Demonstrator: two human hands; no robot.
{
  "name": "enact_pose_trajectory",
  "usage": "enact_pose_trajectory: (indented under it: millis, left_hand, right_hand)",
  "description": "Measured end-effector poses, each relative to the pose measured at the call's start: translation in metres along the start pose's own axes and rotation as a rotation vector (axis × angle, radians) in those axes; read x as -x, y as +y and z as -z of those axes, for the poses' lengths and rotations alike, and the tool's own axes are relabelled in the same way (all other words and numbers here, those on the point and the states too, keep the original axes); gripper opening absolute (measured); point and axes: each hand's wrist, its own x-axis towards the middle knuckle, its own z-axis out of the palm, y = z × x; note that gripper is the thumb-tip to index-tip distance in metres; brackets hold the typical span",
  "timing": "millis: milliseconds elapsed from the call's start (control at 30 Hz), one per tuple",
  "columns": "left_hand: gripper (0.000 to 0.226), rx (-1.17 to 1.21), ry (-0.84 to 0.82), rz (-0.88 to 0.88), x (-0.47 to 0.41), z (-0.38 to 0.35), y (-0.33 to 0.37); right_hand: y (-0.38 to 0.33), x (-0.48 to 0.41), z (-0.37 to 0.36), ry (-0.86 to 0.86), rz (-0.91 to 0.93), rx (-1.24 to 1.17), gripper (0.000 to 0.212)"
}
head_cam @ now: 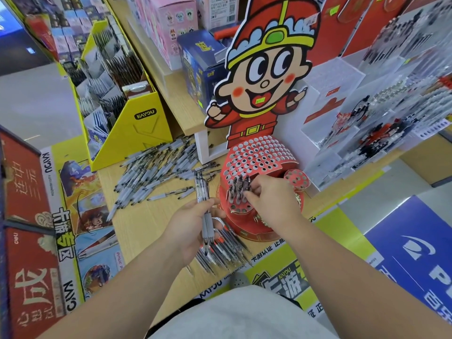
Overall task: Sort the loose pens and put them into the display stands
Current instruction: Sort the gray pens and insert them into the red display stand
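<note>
A red display stand (256,162) with many round holes stands on the wooden table under a cartoon cut-out figure. Several pens (238,189) stand upright in its lower front holes. My right hand (271,199) pinches one of those pens at the stand. My left hand (193,226) grips a small bundle of grey-barrelled pens (204,201), held upright just left of the stand. A big heap of loose grey pens (156,172) lies on the table to the left. More loose pens (222,250) with red and dark parts lie below my left hand.
A yellow card display box (137,133) stands at the back left of the table (146,216). Clear acrylic stands with pens (391,113) fill the right side. Boxed goods sit on a raised wooden shelf (181,99) behind the red stand.
</note>
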Motion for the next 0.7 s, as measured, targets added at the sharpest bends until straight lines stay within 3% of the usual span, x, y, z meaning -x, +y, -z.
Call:
enact_pose_trajectory:
  millis: [100,200,367,467,700]
  left_hand:
    - [0.023,0.001,-0.006,-0.006,-0.001,0.003,0.001]
    - [0.022,0.011,-0.002,-0.002,-0.002,0.005,0.0]
    - [0.021,0.01,-0.022,-0.002,-0.001,0.004,-0.001]
    - [0.021,0.005,-0.03,-0.011,0.0,0.005,0.002]
    - [0.024,0.019,-0.073,-0.013,0.001,0.008,0.004]
  right_hand:
    - [-0.003,0.007,0.011,0.033,-0.001,-0.018,0.018]
    - [-0.014,0.011,0.019,0.124,0.123,-0.029,0.015]
    - [-0.034,0.0,0.012,0.072,0.268,0.048,0.02]
    - [-0.035,-0.005,0.006,0.058,0.269,0.122,0.008]
    - [-0.034,-0.008,0.001,0.04,0.246,0.137,0.009]
